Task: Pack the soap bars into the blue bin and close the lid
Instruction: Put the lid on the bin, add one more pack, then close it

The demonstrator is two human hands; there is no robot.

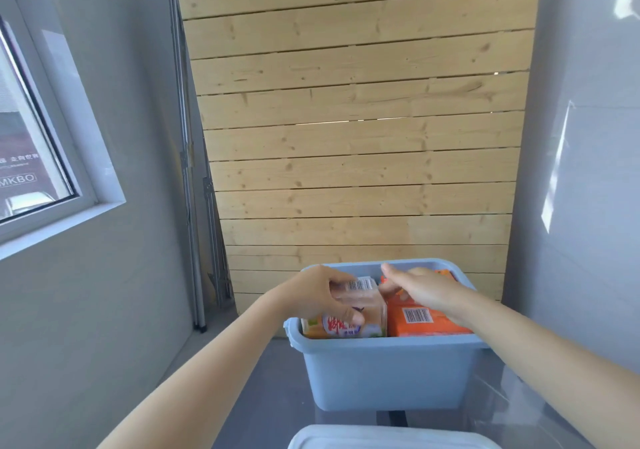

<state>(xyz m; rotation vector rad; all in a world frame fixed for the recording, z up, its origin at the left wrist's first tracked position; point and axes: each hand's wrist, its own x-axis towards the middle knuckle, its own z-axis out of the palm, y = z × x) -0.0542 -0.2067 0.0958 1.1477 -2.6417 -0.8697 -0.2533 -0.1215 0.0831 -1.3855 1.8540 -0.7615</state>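
Left hand [320, 292] is wrapped around a pale soap pack [349, 313], thumb on its front face and fingers over the top, settling it into the left side of the blue bin [388, 372] — it sits upright and pokes a little above the rim. Right hand [426, 287] reaches in from the other side with fingers stretched out and relaxed, lying over the orange soap packs [420, 320] on the right, grasping nothing. The bin looks close to full: packs side by side, filling it to the brim, so by my reading the packing is nearly done, with this last pack to seat. The closing is yet to come — the pale lid [388, 440] lies off the bin, at the bottom edge of view, near the person. The bin stands on a glossy table [491, 410]; behind it a wooden slat panel [360, 137] leans between grey walls, with a window [31, 143] off to the left
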